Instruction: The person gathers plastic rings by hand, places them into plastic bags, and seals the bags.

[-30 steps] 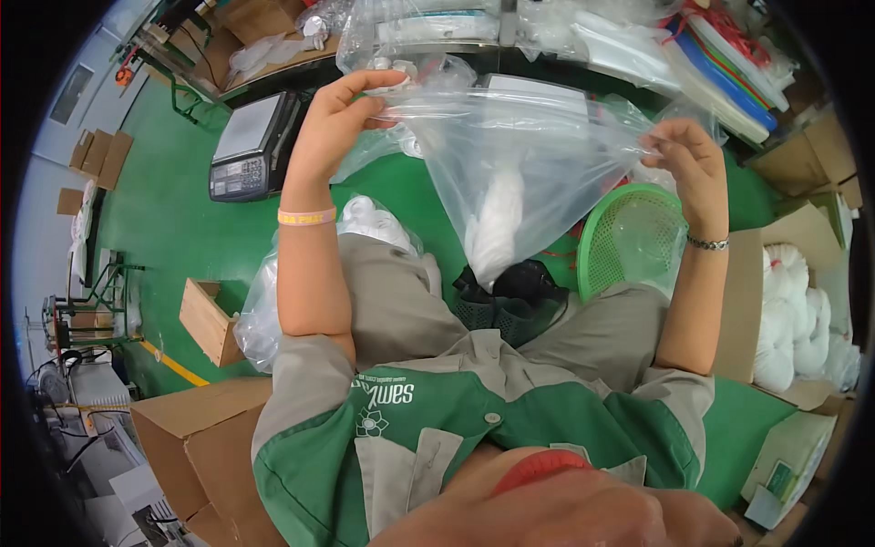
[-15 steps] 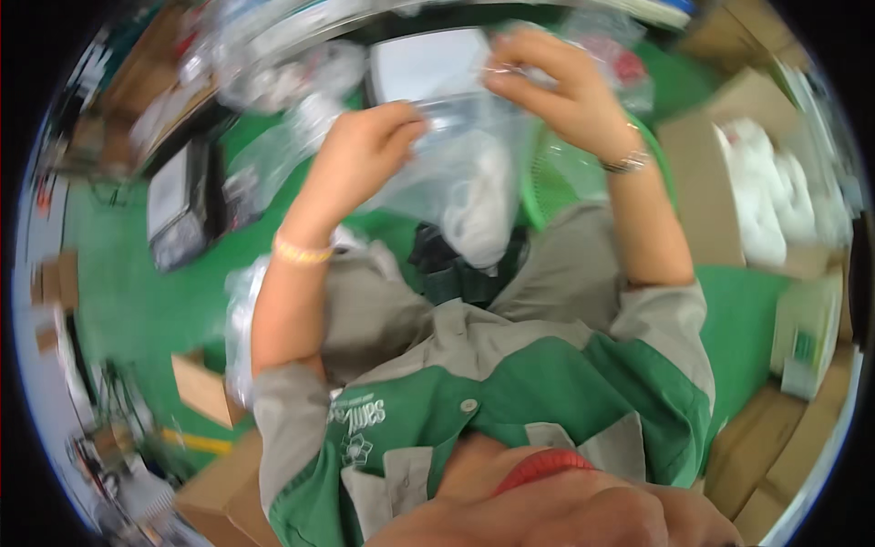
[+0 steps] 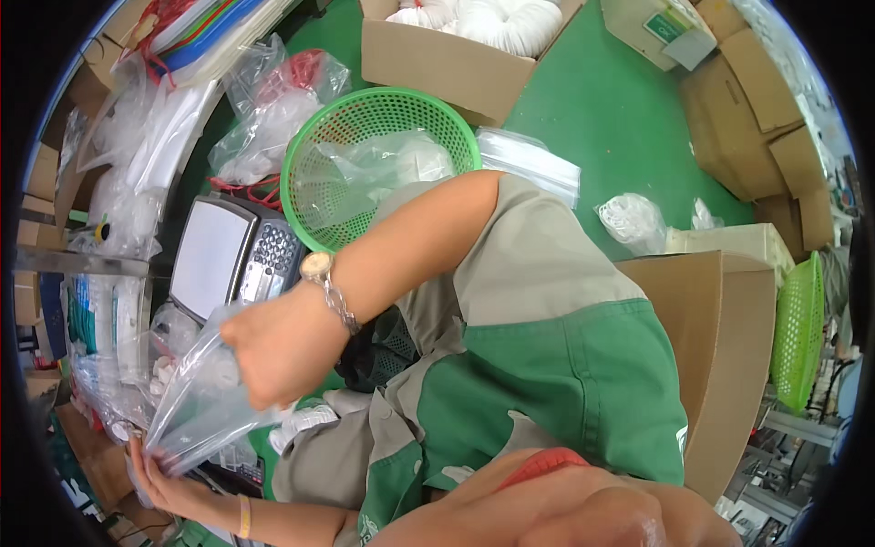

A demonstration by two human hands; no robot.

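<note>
My right hand [image 3: 283,351], with a watch on its wrist, is closed in a fist on a clear plastic bag [image 3: 196,406]. The bag stretches down and left from this fist toward my left hand [image 3: 164,481]. My left hand lies beside the bag's lower end with fingers stretched out; whether they touch the film I cannot tell. Beyond my right hand stands a digital weighing scale [image 3: 214,251] with a flat pan and keypad. A green perforated basket [image 3: 301,155] beside the scale holds a clear bag with something white [image 3: 424,159].
An open cardboard box [image 3: 447,68] of white bundles stands at the far side. Flat clear bags [image 3: 533,164] and a bagged white coil [image 3: 632,223] lie on the green floor. Another carton [image 3: 674,292] is close on my right. Clear bags with red contents [image 3: 283,100] lie behind the scale.
The view has swung round to the left. Both hands, raised in front with the clear bag between them before, are now at the left; the left hand's fingers have straightened.
</note>
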